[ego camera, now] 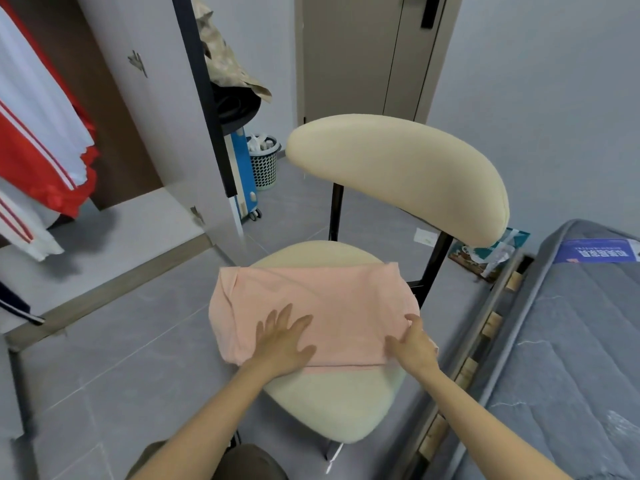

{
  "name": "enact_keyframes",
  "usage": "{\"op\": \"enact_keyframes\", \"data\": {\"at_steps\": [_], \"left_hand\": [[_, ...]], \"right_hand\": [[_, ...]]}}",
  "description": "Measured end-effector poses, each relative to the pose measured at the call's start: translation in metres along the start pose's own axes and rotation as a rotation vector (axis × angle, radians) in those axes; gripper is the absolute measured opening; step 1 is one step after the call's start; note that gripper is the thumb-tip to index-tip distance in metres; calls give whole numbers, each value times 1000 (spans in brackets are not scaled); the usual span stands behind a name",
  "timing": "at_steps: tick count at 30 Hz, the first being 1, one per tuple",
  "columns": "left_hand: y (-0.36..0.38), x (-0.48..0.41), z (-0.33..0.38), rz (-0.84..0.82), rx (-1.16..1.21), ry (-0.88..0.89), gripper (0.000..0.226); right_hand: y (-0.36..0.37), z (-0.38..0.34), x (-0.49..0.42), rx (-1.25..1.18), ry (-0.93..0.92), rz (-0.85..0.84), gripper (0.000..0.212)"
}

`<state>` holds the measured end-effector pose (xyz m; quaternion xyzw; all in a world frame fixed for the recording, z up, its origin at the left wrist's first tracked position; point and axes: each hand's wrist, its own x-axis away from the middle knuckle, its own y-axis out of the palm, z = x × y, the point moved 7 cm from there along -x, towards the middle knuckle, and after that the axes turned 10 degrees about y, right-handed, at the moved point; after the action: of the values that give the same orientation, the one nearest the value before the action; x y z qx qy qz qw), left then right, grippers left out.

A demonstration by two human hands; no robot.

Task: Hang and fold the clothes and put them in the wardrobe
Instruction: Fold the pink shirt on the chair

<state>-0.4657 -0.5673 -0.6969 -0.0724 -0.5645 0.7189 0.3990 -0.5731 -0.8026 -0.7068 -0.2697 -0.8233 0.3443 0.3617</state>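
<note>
A: 2 hands on the pink garment point(322, 296); where is it?
B: On the chair seat point(332, 403), long axis left-right; the left hand point(282, 341) presses flat, fingers point(277, 317) spread, the right hand point(414, 348) pinches its right edge

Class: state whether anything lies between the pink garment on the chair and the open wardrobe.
Nothing visible does: only floor separates the pink garment from the wardrobe, whose door stands open.
</note>
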Motion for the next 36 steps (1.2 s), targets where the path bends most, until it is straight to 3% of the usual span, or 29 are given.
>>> {"op": "enact_keyframes", "data": {"at_steps": [5,7,10,13,16,18,21,24,28,32,36], "left_hand": [[22,-8,-7,-102,66,-114,55],[28,-8,-17,-107,36,-160,55],[33,-10,-20,-80,-13,-181,55],[22,-11,-25,72,-107,-163,51],[0,0,-43,312,-161,-160,42],[-1,8,-61,346,-107,-241,42],[5,17,-82,345,219,-361,50],[3,24,-86,417,308,-323,51],[1,30,-86,408,377,-279,45],[6,35,-74,387,432,-196,35],[0,38,-66,520,403,-269,32]], "right_hand": [[-6,-10,3,-203,-188,119,41],[-4,-7,4,-130,-242,124,41],[11,9,0,7,-148,61,40],[13,7,2,220,-105,188,40],[12,-11,15,315,-232,291,39],[30,-24,25,418,-401,192,43],[70,-42,44,510,-583,-84,50],[93,-49,50,496,-516,-247,51],[86,-61,44,539,-512,-218,48],[71,-46,33,626,-334,-303,42],[64,-48,34,641,-222,-297,37]]}}
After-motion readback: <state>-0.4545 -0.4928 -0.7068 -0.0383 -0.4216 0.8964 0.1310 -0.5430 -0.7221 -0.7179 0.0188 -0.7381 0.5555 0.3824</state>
